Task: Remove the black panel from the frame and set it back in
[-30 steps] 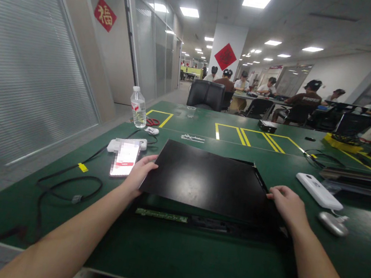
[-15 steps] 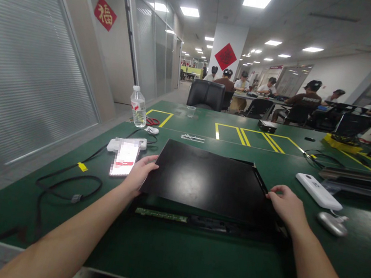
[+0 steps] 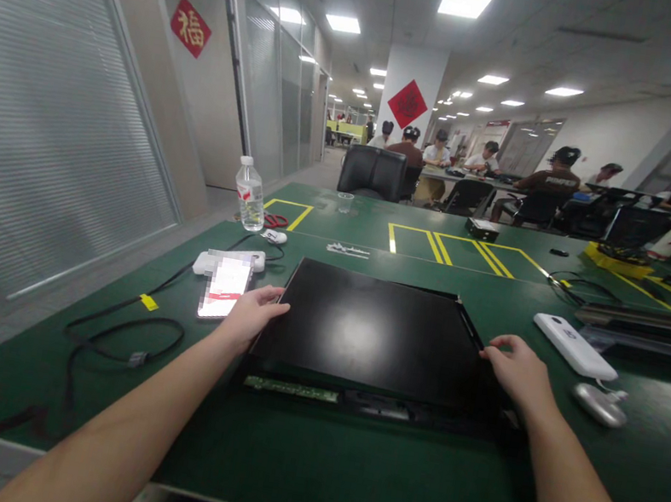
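A glossy black display panel [image 3: 361, 329] lies nearly flat inside a thin black frame [image 3: 470, 325] on the green table. Along the near side of the frame runs a strip with a green circuit board [image 3: 291, 389]. My left hand [image 3: 252, 314] pinches the panel's left edge, thumb on top and fingers partly hidden beyond the side. On the right side, my right hand [image 3: 514, 365] is closed at the edge of the frame and panel; its fingertips are partly hidden. Just left of my left hand lies a phone [image 3: 230, 293] with a lit screen.
A water bottle [image 3: 250, 194], red-handled scissors [image 3: 276, 221] and a black cable [image 3: 131, 327] are on the left. A white power bank [image 3: 575, 347] and a silver mouse-shaped device [image 3: 599, 404] lie on the right. People sit at a far table.
The panel's left side has come down, so it now sits flatter in the frame. My left hand has shifted slightly with it; my right hand stays in place.
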A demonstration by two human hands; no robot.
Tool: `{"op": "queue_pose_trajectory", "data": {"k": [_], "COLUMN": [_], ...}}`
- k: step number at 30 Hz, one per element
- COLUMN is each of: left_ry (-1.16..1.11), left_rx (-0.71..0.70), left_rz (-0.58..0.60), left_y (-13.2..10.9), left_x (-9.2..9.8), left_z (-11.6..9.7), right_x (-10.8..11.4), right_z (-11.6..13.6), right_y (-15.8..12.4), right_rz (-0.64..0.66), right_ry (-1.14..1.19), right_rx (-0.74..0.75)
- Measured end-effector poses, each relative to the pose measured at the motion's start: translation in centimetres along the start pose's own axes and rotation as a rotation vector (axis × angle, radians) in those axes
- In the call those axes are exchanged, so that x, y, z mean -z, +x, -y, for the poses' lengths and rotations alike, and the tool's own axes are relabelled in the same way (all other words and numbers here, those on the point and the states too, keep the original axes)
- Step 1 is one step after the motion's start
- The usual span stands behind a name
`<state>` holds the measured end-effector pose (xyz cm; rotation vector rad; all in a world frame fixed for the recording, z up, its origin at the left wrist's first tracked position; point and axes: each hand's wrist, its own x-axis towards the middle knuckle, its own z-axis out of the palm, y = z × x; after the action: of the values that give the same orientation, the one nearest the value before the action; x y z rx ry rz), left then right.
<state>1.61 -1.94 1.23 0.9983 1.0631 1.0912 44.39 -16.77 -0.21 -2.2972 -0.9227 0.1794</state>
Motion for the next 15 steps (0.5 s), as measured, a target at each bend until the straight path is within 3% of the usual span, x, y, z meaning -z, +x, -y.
{"op": "queue_pose_trajectory", "data": {"k": [6, 15], "left_ry": [0.093, 0.210], "left_rx": [-0.007, -0.064], "left_rz": [0.043, 0.000], "left_y": [0.0, 0.4], "left_x": [0.1, 0.4], "left_z": [0.5, 1.2], "right_x": [0.3, 0.4], "right_z": [0.4, 0.2], "right_y": [-0.1, 0.0], "right_rz": [0.017, 0.025], "right_ry": [0.032, 0.066], "right_rx": [-0.038, -0.034]}}
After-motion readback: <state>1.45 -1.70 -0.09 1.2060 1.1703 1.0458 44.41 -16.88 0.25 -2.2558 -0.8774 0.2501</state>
